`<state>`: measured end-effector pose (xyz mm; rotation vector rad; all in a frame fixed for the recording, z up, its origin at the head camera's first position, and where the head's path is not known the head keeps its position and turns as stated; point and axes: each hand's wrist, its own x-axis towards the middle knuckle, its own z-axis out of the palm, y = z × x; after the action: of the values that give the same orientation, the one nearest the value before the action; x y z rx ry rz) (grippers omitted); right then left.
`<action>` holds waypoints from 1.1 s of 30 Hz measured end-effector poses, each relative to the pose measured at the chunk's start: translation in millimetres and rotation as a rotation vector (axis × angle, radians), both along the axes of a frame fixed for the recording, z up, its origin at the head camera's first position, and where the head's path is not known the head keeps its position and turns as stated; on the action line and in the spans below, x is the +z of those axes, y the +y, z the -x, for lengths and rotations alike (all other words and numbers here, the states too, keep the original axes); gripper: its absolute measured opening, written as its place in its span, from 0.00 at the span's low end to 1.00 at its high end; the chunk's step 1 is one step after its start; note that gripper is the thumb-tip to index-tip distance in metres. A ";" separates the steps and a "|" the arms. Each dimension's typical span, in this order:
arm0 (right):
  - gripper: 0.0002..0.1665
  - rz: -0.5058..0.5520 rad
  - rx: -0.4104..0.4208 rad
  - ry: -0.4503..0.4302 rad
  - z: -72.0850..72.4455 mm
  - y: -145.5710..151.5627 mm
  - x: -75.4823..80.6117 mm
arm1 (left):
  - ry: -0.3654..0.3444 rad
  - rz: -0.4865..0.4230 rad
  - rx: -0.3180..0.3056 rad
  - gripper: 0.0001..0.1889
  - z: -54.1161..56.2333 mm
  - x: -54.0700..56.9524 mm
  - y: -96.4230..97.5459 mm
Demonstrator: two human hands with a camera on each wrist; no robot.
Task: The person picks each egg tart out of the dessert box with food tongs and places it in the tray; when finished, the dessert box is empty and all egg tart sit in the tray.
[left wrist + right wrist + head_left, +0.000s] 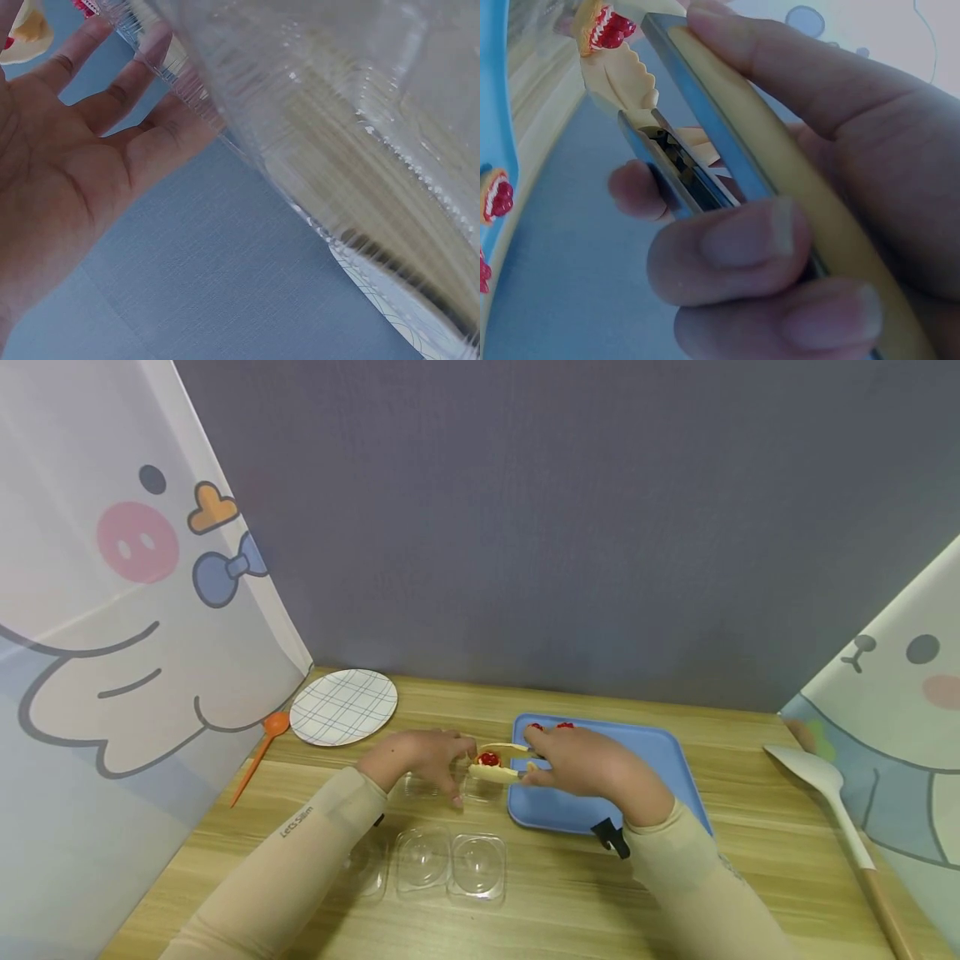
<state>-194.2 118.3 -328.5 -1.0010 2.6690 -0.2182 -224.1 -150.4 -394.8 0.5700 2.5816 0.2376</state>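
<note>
In the head view my right hand [592, 766] grips a pair of cream-coloured tongs [495, 773]. Their scalloped tips hold a small tart [489, 760] topped with red fruit. The right wrist view shows fingers and thumb curled round the metal-edged handles, the tart [600, 31] at the far end. A clear plastic container [300, 150] fills much of the left wrist view. My left hand [431, 758] touches its edge with extended fingers, the palm [52, 172] bare. The tart hangs beside the left fingertips, near the container's cups; whether it touches them I cannot tell.
A blue tray [652, 745] lies at the right with red-topped tarts at its far left. Domed clear lid sections [477, 864] sit nearer me. A checked plate [343, 707] and orange spoon [277, 723] are at the left; a white, wooden-handled spatula [817, 777] is far right.
</note>
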 end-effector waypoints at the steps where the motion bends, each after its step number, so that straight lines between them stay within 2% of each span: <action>1: 0.21 0.001 0.002 0.003 0.6 1.7 1.1 | 0.001 0.001 0.000 0.40 -0.1 0.0 0.1; 13: 0.22 0.029 -0.048 0.008 9.4 22.5 15.1 | -0.005 -0.021 0.022 0.40 0.0 -0.7 -0.5; 27: 0.22 -0.001 -0.137 -0.059 23.9 37.6 5.9 | -0.007 -0.025 0.016 0.41 -0.6 -1.6 -0.2; 33: 0.22 -0.008 -0.150 -0.062 27.6 45.5 2.4 | -0.001 -0.023 0.010 0.41 -1.2 0.0 -0.5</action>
<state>-221.8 163.8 -326.1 -0.7794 2.6872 -0.2641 -222.9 -150.9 -394.8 0.5651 2.5842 0.2706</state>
